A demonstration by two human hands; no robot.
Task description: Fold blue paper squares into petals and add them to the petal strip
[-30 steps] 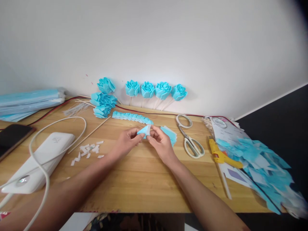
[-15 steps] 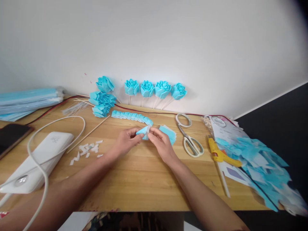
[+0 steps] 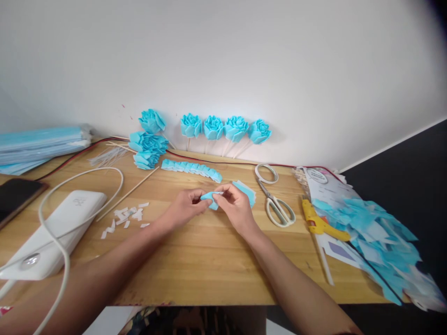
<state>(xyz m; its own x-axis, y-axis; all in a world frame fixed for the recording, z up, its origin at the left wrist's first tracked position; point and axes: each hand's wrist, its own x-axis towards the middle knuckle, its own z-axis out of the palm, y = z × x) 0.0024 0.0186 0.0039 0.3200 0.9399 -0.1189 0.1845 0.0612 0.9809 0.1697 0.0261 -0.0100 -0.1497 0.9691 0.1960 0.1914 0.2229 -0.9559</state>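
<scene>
Between my hands, above the wooden table, is a small folded blue piece (image 3: 210, 197). My left hand (image 3: 186, 204) pinches its left side, and my right hand (image 3: 234, 204) grips its upper right side with thumb and fingers. Just behind my right hand lies a stack of blue and white pieces (image 3: 248, 191). A curved row of folded blue pieces (image 3: 191, 168) rests beyond my hands. Scissors (image 3: 279, 209) and a roll of tape (image 3: 266, 174) are to the right.
Several blue flowers (image 3: 213, 128) lean at the wall. On the left are a power bank (image 3: 59, 232), looping cable, phone (image 3: 21, 197), stick (image 3: 127, 194) and white scraps (image 3: 127, 215). A yellow glue gun (image 3: 319, 223) and blue scraps (image 3: 380, 242) lie right.
My right fingers have shifted over the blue piece, which now looks flatter and sits slightly lower. My left hand still pinches it.
</scene>
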